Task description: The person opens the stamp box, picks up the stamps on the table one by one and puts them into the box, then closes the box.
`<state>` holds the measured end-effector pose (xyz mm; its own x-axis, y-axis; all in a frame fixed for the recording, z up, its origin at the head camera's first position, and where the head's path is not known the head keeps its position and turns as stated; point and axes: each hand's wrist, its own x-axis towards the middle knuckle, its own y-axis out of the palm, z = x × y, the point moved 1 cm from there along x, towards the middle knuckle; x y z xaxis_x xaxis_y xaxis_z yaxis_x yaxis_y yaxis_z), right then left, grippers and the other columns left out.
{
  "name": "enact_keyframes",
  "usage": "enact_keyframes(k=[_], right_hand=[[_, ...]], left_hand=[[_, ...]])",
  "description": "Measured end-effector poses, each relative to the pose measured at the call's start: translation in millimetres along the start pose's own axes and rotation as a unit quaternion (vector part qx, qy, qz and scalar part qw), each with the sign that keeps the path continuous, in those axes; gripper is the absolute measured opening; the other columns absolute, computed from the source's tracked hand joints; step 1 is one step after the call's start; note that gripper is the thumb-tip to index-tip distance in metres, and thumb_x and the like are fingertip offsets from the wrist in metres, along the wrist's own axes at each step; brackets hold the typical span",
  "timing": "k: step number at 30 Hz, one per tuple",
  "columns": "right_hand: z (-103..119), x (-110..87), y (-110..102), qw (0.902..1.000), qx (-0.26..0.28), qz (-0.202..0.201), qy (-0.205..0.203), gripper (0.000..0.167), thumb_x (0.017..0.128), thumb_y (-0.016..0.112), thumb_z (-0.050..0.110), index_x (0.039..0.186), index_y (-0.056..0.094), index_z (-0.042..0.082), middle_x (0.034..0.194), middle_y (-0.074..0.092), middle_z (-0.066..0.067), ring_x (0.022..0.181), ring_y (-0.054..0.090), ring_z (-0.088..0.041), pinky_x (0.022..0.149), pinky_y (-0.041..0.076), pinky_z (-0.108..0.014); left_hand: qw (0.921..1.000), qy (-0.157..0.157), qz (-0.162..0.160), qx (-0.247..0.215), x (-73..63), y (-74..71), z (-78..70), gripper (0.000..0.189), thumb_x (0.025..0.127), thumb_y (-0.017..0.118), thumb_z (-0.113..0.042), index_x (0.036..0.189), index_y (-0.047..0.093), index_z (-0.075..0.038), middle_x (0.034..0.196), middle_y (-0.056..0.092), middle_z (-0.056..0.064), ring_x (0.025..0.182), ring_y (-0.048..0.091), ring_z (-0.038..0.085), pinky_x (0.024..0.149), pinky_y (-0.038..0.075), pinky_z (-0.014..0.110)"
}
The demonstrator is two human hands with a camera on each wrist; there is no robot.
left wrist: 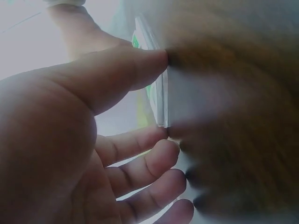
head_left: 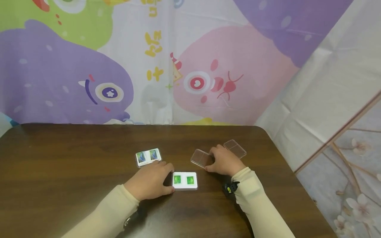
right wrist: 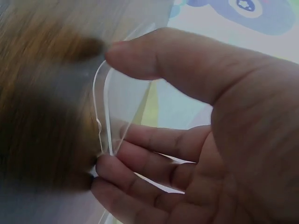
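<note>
Between its thumb and fingers, my left hand (head_left: 151,180) holds the short left end of a flat clear case with a white card bearing two green pictures (head_left: 184,185). The case lies on the table, and the left wrist view shows its thin edge (left wrist: 162,95) between thumb and fingertip. My right hand (head_left: 225,161) grips the right end of a clear plastic rectangular piece, like a case half (head_left: 198,158); its rounded rim (right wrist: 108,105) shows in the right wrist view between thumb and fingers. Whether this piece touches the table I cannot tell.
Behind my left hand lies another clear case, with two blue-green pictures on its card (head_left: 148,157). A second clear plastic piece (head_left: 235,148) lies just beyond my right hand. The brown table (head_left: 74,158) ends against a cartoon-printed cloth (head_left: 151,109).
</note>
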<state>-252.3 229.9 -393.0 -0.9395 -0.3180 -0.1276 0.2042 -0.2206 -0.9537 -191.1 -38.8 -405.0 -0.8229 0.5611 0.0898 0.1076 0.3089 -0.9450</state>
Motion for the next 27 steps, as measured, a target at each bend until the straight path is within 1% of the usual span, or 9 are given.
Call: enact_keyframes(k=[4, 9, 14, 18, 22, 27], right_hand=[[7, -1.9, -2, 0.9993, 0.03, 0.007, -0.023, 0.049, 0.081, 0.086, 0.028, 0.117, 0.068, 0.0, 0.106, 0.064, -0.009, 0.089, 0.058, -0.02, 0.084, 0.053, -0.041], [24, -10.2, -6, 0.9949, 0.059, 0.041, -0.072, 0.047, 0.081, 0.088, 0.026, 0.115, 0.067, 0.001, 0.101, 0.063, -0.006, 0.087, 0.057, -0.018, 0.079, 0.052, -0.037], [40, -15.6, -6, 0.9876, 0.049, 0.081, -0.126, 0.045, 0.081, 0.089, 0.025, 0.115, 0.068, 0.004, 0.101, 0.062, -0.004, 0.087, 0.055, -0.016, 0.079, 0.051, -0.035], [47, -17.3, -2, 0.9831, 0.035, 0.103, -0.147, 0.042, 0.08, 0.09, 0.024, 0.112, 0.068, 0.007, 0.101, 0.06, -0.002, 0.086, 0.054, -0.014, 0.077, 0.05, -0.031], [50, -18.1, 1, 0.9807, 0.021, 0.111, -0.16, 0.041, 0.08, 0.09, 0.023, 0.111, 0.068, 0.009, 0.1, 0.058, 0.001, 0.083, 0.053, -0.012, 0.076, 0.049, -0.028], [52, -18.3, 4, 0.9802, 0.005, 0.103, -0.169, 0.041, 0.08, 0.089, 0.024, 0.112, 0.068, 0.009, 0.102, 0.058, 0.002, 0.084, 0.054, -0.01, 0.078, 0.05, -0.027]], left_hand=[[1.0, -0.006, 0.003, 0.001, 0.0, -0.5, -0.2, 0.044, 0.078, 0.089, -0.036, 0.105, 0.066, -0.01, 0.091, 0.064, -0.001, 0.084, 0.059, 0.019, 0.075, 0.051, 0.041], [0.9999, -0.008, 0.009, -0.002, -0.2, -1.6, -1.7, 0.045, 0.078, 0.089, -0.036, 0.107, 0.066, -0.01, 0.092, 0.065, 0.001, 0.086, 0.061, 0.021, 0.076, 0.053, 0.042], [0.9999, -0.01, 0.009, -0.003, -0.3, -2.6, -3.7, 0.047, 0.078, 0.09, -0.036, 0.108, 0.066, -0.009, 0.093, 0.066, 0.003, 0.087, 0.063, 0.022, 0.076, 0.054, 0.044], [1.0, -0.008, 0.004, 0.001, -0.2, -2.6, -4.3, 0.047, 0.078, 0.09, -0.036, 0.108, 0.066, -0.008, 0.093, 0.066, 0.003, 0.087, 0.063, 0.022, 0.075, 0.054, 0.043], [1.0, -0.006, 0.002, 0.001, -0.4, -2.9, -4.4, 0.047, 0.078, 0.09, -0.036, 0.107, 0.066, -0.008, 0.092, 0.065, 0.003, 0.086, 0.062, 0.022, 0.075, 0.053, 0.043], [0.9999, -0.006, 0.004, 0.007, -0.2, -2.2, -3.9, 0.049, 0.078, 0.089, -0.037, 0.108, 0.065, -0.007, 0.092, 0.064, 0.003, 0.085, 0.062, 0.022, 0.075, 0.053, 0.043]])
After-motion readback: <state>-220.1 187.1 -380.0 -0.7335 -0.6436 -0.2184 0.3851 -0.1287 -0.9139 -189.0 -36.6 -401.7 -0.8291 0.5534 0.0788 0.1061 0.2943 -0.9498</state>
